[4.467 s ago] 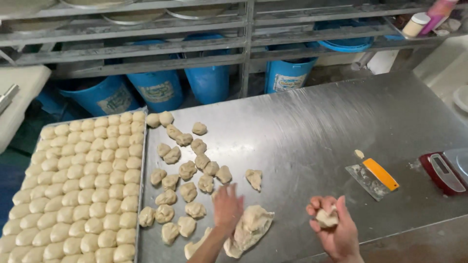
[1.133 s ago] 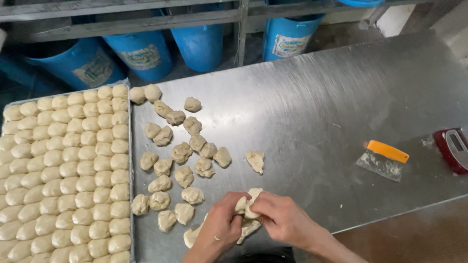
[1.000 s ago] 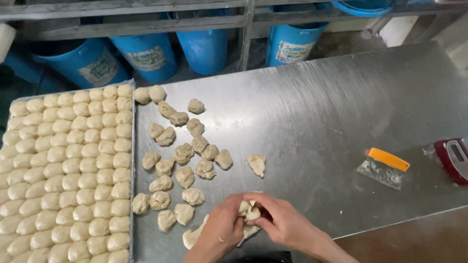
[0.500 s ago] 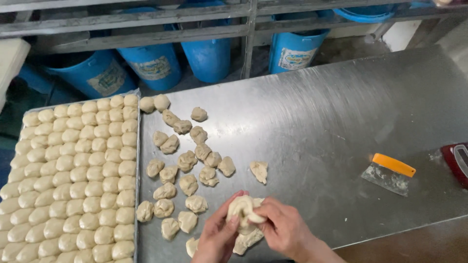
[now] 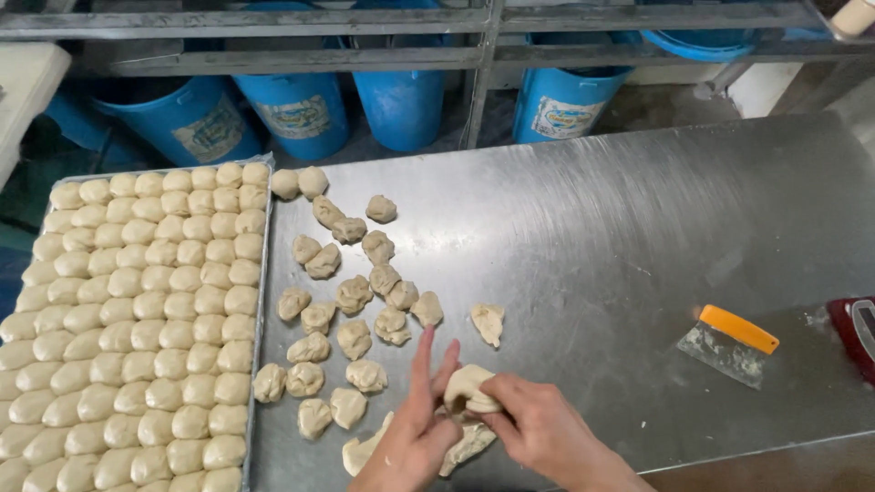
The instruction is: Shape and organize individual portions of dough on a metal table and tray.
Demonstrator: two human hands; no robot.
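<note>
My right hand (image 5: 538, 428) grips a small piece of dough (image 5: 467, 386), pinched off a larger flattened lump of dough (image 5: 465, 445) that lies on the steel table (image 5: 620, 228) under both hands. My left hand (image 5: 415, 424) sits beside it with fingers stretched upward, touching the piece from the left. Several rough dough pieces (image 5: 351, 296) are scattered just beyond my hands. One single piece (image 5: 488, 322) lies apart to the right of them.
A tray (image 5: 259, 301) packed with several rows of smooth dough balls (image 5: 146, 319) fills the left side. A bench scraper with an orange handle (image 5: 729, 342) lies at the right, next to a red scale (image 5: 857, 323). Blue buckets (image 5: 301, 109) stand under metal shelving behind the table.
My hands came together over the dough lump. The right hand now holds a torn-off piece higher, and the left fingers have straightened upward beside it.
</note>
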